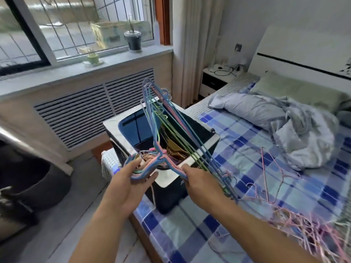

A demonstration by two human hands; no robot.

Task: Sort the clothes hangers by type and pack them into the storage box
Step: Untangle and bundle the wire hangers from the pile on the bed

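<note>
Both hands grip a bundle of thin blue, green and pink plastic-coated hangers [161,133] above the open dark fabric storage box [171,188] on the blue checked bed [266,158]. The left hand [131,185] curls round the hooks, while the right hand [199,184] pinches one shoulder end. A loose pile of pink wire hangers [303,224] lies on the bed to the right.

Storage box [167,179] interior: largely screened by the bundle of hangers [163,130] held over it; what lies inside cannot be told.
Hanger count: colored wires overlap and blur, too tangled to number.
Left hand [131,179]: fingers [141,163] partly masked by hooks.
Right hand [197,177]: fingertips hidden behind the wires.
Loose hanger pile [311,228], near right: smeared, cut off by the frame's right and lower edges.
Dark object [36,185], near left: blurred, unidentifiable.
Nightstand [214,80] items, far: too small to name.
</note>
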